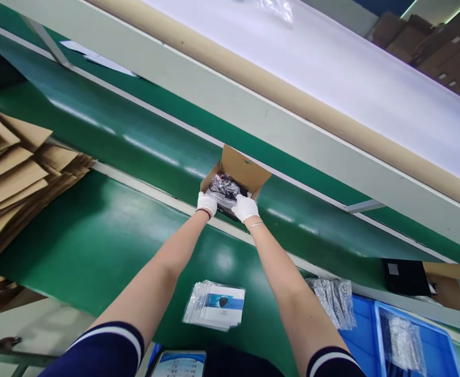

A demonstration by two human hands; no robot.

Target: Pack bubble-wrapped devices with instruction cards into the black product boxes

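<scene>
An open cardboard box (246, 169) with its lid raised sits on the green conveyor belt ahead of me. Inside it lies a clear plastic bag (225, 187) around dark parts with a bit of red. My left hand (206, 203), in a white glove, is closed on the box's left near side. Gloved in white too, my right hand (245, 208) is at the right near side, its fingers curled over the edge and touching the bag. Some of the fingertips are hidden by the box and bag.
A stack of flat cardboard (15, 178) is at the left. Bagged leaflets (216, 305) lie on the green table near me. To the right are silvery bags (334, 301), a blue tray (437, 340) and a black box (405, 277). A long pale shelf beam (253, 99) crosses above the belt.
</scene>
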